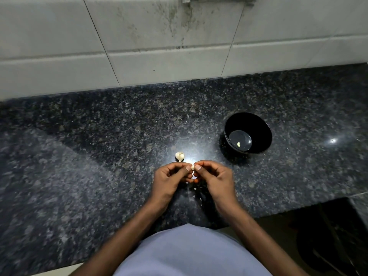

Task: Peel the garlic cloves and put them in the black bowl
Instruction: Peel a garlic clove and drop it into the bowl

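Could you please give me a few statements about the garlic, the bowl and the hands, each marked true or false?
1. The black bowl holds one peeled clove. True.
2. Both hands pinch one garlic clove. True: left hand and right hand meet on it.
3. The bowl stands on the person's left. False: on their right.
4. The garlic bulb lies in the bowl. False: on the counter, beyond the hands.

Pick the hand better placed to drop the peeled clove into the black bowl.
Right hand, probably. The round black bowl sits on its side of the counter; the left hand, also pinching the small white garlic clove, would have to cross over.
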